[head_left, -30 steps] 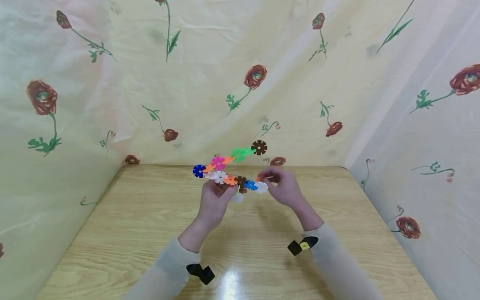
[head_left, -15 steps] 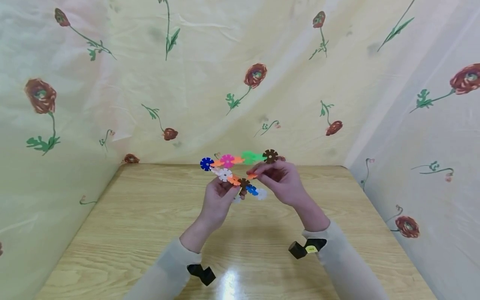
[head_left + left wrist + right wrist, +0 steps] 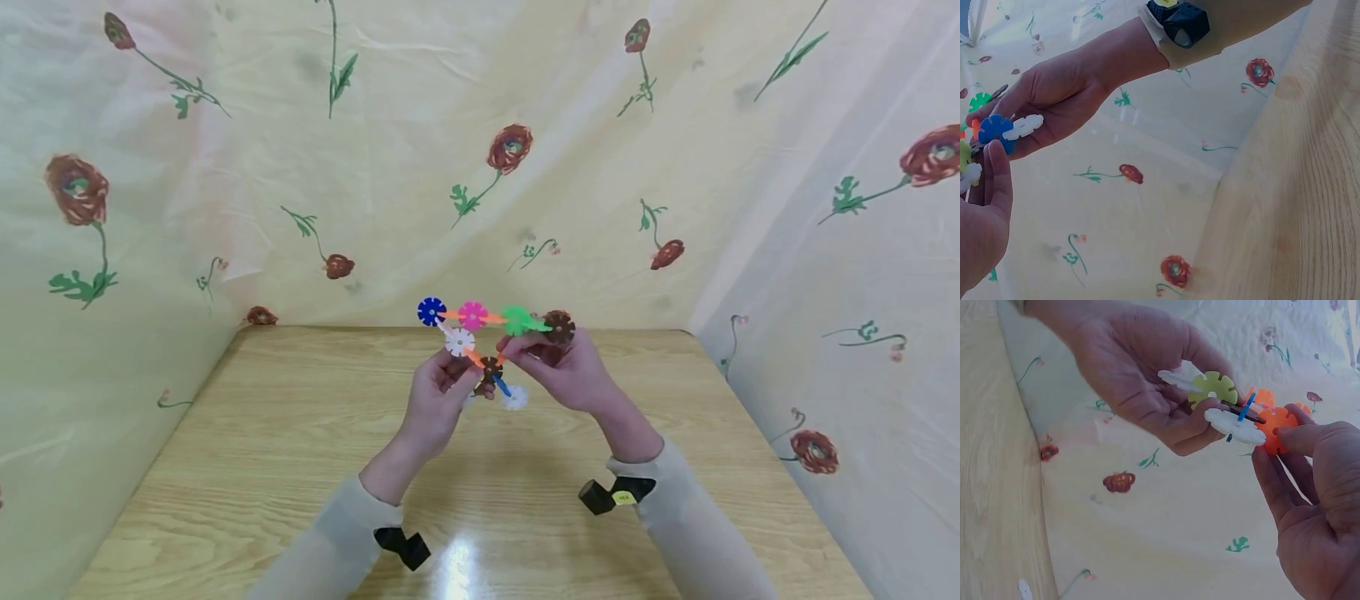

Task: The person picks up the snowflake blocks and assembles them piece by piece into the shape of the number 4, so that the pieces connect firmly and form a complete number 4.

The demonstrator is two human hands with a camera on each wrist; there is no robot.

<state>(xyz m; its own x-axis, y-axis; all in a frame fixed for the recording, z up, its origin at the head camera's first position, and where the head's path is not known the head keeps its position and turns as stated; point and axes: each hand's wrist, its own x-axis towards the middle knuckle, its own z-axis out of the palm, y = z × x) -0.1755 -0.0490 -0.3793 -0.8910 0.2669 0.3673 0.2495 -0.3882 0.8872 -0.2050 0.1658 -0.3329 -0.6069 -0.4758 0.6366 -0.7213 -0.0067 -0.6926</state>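
My left hand point(image 3: 435, 404) holds a chain of notched plastic snowflake discs up over the table, pinching it near a brown disc point(image 3: 491, 369). From there the chain runs through a white disc point(image 3: 460, 342) to a dark blue disc point(image 3: 431, 312), then right through pink point(image 3: 473, 316) and green point(image 3: 516, 320) discs to another brown disc point(image 3: 559, 327). My right hand point(image 3: 566, 371) pinches an orange disc point(image 3: 1277, 430) between thumb and fingers, its edge right at the lower brown disc. A blue disc point(image 3: 996, 129), another white disc point(image 3: 1235, 427) and a yellow-green disc point(image 3: 1211, 389) branch off nearby.
Below the hands lies a wood-grain table point(image 3: 300, 483). Cream cloth point(image 3: 420, 183) printed with red flowers hangs behind it and along both sides. A black camera point(image 3: 405, 547) is strapped on the left wrist, another point(image 3: 600, 496) on the right.
The right hand has brought its orange disc from the white end disc to the lower brown disc. The chain has turned, its upper row shifting right and levelling out.
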